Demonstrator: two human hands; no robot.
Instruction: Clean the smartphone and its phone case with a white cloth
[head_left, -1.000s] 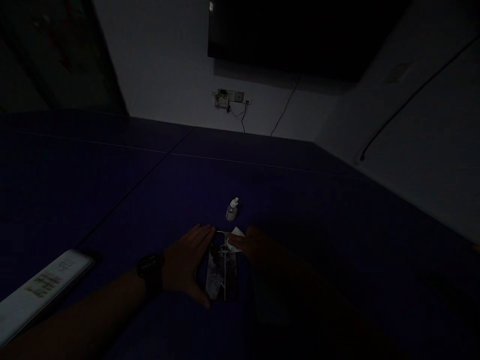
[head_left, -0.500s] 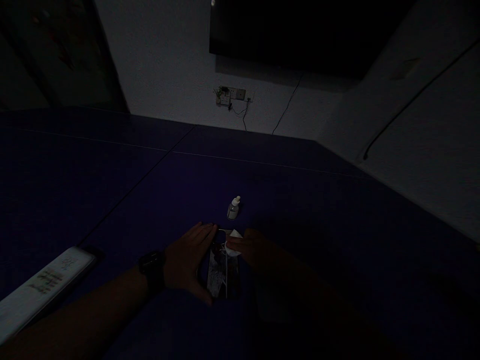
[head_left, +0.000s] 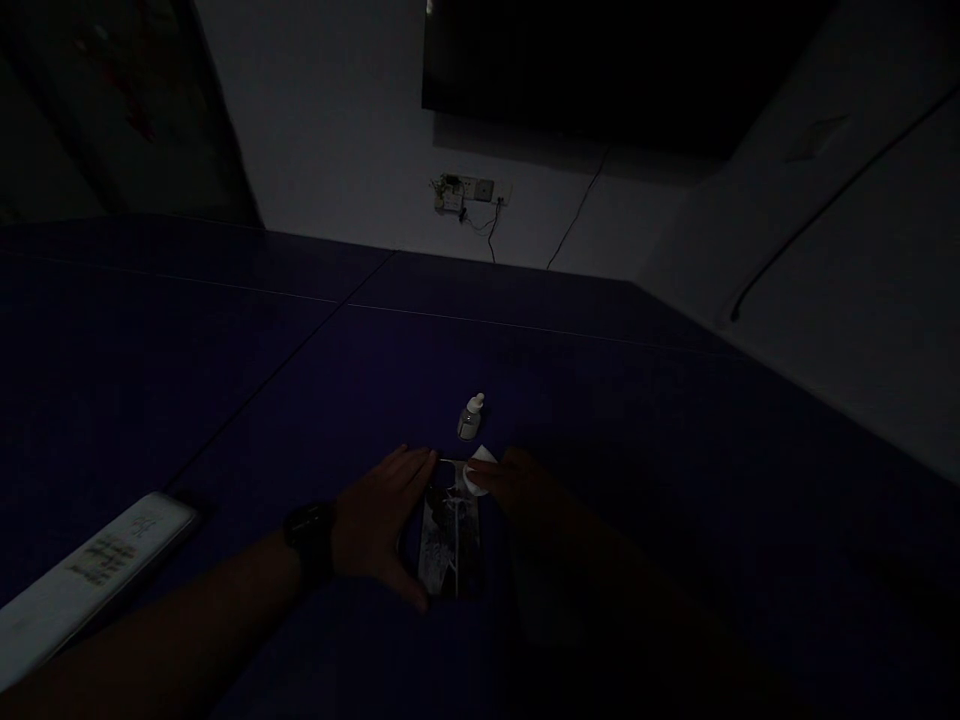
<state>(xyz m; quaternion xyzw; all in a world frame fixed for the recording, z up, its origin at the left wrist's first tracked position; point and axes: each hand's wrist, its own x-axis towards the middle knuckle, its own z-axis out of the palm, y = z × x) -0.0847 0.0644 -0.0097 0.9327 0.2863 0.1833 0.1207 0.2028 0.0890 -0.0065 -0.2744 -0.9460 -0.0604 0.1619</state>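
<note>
The phone (head_left: 440, 548) (or its case; darkness leaves this open) lies flat on the tabletop (head_left: 375, 380), well apart from the far and right edges; the near edge cannot be made out. Left hand (head_left: 379, 520): grip spread, fingertips at the phone's far left corner, thumb by the near left corner. This brace apparently prevents sliding. Right hand (head_left: 517, 485): grip pinching the wipe (head_left: 475, 487) over the far right corner, leaving most of the face uncovered. The pinch likely keeps pressure local; the shaded fingers are partly unreadable.

The white case (head_left: 90, 580) lies at left, outside the left forearm, running out of view. The bottle (head_left: 469, 420) stands upright just beyond the phone's far edge, cap on top, presumably placed within reach. It limits forward travel of the wipe. The phone's near and right edges appear free for strokes, though shadow hides detail at right. Past the bottle, the tabletop extends to its far edge at the wall (head_left: 337, 130).
</note>
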